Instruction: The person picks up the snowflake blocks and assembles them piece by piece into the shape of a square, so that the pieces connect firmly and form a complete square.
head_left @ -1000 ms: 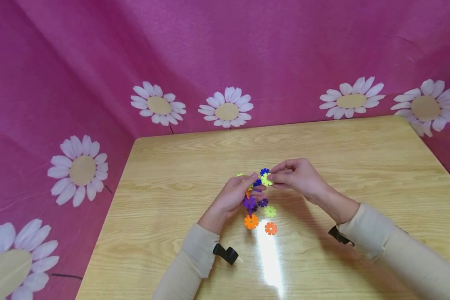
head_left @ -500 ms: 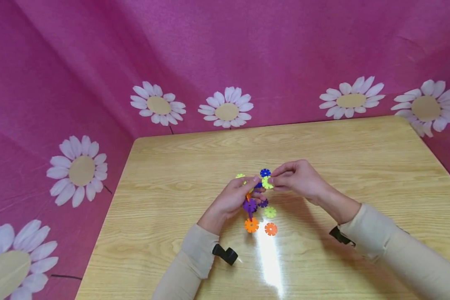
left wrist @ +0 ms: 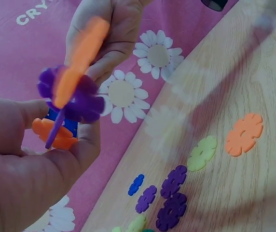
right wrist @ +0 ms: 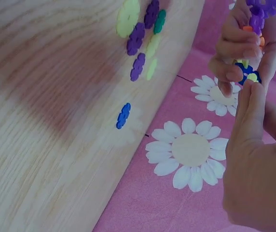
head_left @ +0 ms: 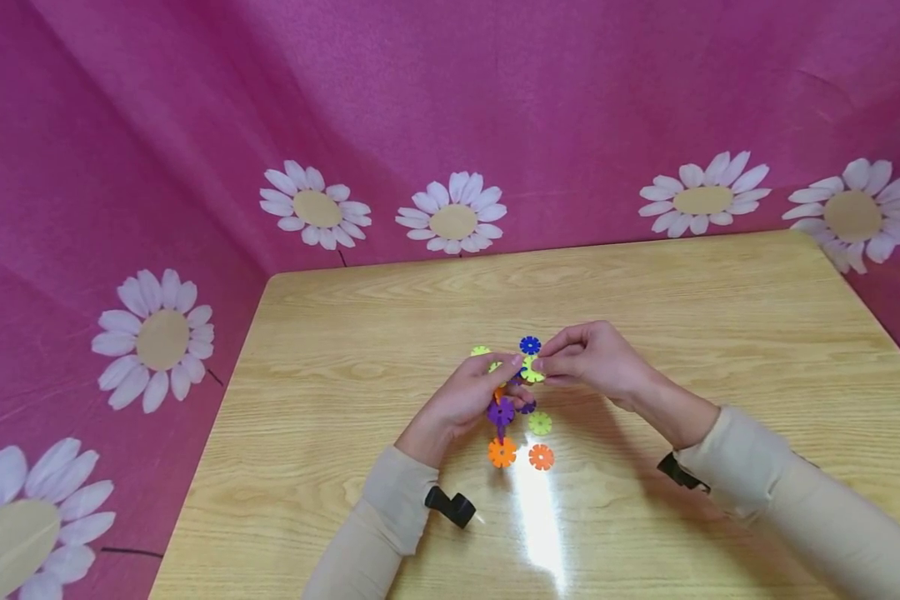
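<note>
My left hand [head_left: 465, 393] grips a chain of notched plastic interlocking discs. Below its fingers hang a purple disc [head_left: 500, 411] and, at the lower end, an orange disc [head_left: 502, 452]. Between thumb and fingers a blue disc [left wrist: 63, 123] of the chain shows in the left wrist view, beside another orange disc [left wrist: 55, 133]. My right hand [head_left: 598, 360] pinches a yellow-green disc [head_left: 532, 370] between thumb and fingertips. In the right wrist view that disc meets the blue disc [right wrist: 244, 72] at the left fingertips; the right fingers hide most of it.
Loose discs lie on the wooden table [head_left: 360, 350]: orange [head_left: 541, 457], yellow-green [head_left: 540, 423], blue [head_left: 529, 345] and several purple ones [left wrist: 172, 211]. A green disc [right wrist: 159, 21] lies among them. A pink flowered cloth [head_left: 555, 108] hangs behind the table.
The right hand has brought the yellow-green disc slightly left and down, up against the left fingertips. The chain in the left hand hangs slightly lower; the loose discs have stayed put.
</note>
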The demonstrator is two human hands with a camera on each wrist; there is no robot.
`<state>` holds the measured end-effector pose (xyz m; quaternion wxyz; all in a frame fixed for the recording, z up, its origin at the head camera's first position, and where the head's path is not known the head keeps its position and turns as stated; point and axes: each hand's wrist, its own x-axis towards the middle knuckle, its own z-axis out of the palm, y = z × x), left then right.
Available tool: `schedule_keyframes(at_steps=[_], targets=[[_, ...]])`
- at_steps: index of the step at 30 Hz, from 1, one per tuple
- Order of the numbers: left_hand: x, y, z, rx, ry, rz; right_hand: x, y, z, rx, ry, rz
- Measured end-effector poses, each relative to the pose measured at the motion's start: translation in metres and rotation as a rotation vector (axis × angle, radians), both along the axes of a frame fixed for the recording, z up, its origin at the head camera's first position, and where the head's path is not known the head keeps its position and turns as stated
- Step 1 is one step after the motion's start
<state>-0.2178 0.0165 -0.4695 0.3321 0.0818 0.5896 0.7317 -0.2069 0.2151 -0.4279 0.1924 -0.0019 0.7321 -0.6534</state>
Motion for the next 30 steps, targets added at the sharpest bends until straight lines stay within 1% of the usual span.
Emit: schedule_keyframes(at_steps=[5, 8, 9, 11, 15, 17, 19, 20, 22, 25, 27, 29, 30], targets=[[0.0, -0.002, 0.001, 0.007, -0.003, -0.003, -0.001, -0.004, -0.002, -0.007, -0.014, -0.007], [-0.001, -0.003, -0.001, 0.021, -0.011, 0.014, -0.003, -0.006, -0.004, 0.002, -0.01, -0.005], [-0.002, -0.004, -0.002, 0.027, -0.017, 0.023, -0.003, -0.006, -0.004, 0.009, -0.004, -0.001], [-0.003, -0.005, -0.004, 0.045, -0.05, 0.042, -0.005, -0.006, -0.006, 0.038, 0.021, 0.002], [-0.005, -0.007, -0.007, 0.066, -0.116, 0.092, -0.013, 0.0, -0.012, 0.133, 0.122, -0.011], [-0.006, -0.008, -0.006, 0.057, -0.128, 0.107, -0.018, 0.005, -0.017, 0.228, 0.184, -0.02], [-0.007, -0.009, -0.005, 0.041, -0.125, 0.114, -0.023, 0.009, -0.023, 0.361, 0.27, -0.003], [-0.007, -0.01, -0.005, 0.035, -0.122, 0.112, -0.026, 0.01, -0.026, 0.444, 0.324, 0.019], [-0.008, -0.011, -0.004, 0.027, -0.118, 0.112, -0.031, 0.01, -0.032, 0.608, 0.455, 0.087], [-0.007, -0.012, -0.003, 0.03, -0.13, 0.114, -0.038, 0.007, -0.042, 0.794, 0.661, 0.237], [-0.006, -0.012, -0.004, 0.035, -0.135, 0.114, -0.042, 0.006, -0.048, 0.881, 0.744, 0.345], [-0.005, -0.012, -0.004, 0.04, -0.135, 0.109, -0.045, 0.004, -0.053, 0.947, 0.782, 0.438], [-0.005, -0.011, -0.004, 0.04, -0.129, 0.102, -0.047, 0.003, -0.055, 0.973, 0.792, 0.471]])
